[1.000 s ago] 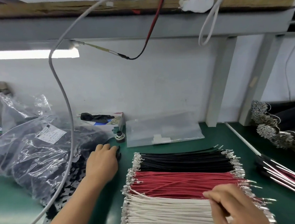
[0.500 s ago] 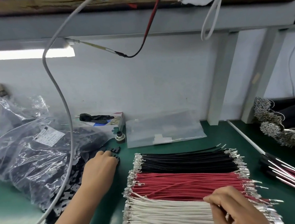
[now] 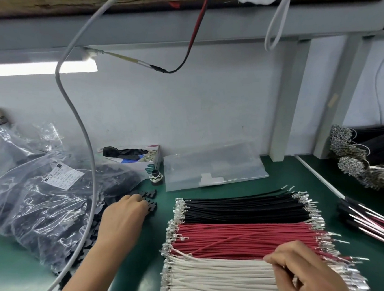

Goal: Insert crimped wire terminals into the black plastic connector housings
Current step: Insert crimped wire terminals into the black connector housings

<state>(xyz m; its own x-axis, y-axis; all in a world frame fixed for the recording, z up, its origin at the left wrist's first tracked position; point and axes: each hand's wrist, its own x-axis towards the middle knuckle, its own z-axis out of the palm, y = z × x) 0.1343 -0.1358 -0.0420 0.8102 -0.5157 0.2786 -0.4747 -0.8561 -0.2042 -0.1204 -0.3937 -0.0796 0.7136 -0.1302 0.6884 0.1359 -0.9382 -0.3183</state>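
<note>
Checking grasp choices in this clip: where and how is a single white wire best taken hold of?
Pinch one of the white wires on its insulation near the right-end terminals, from above. The wires lie flat, side by side, running left to right, so only the tops are free; the right hand is already there.

Left hand [image 3: 123, 216] outstretched, right hand [image 3: 304, 272] curled, perhaps pinching.

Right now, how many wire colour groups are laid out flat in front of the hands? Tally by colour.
Black wire group: 1
Red wire group: 1
White wire group: 1
Total: 3 groups; single wires are too many to count.
</note>
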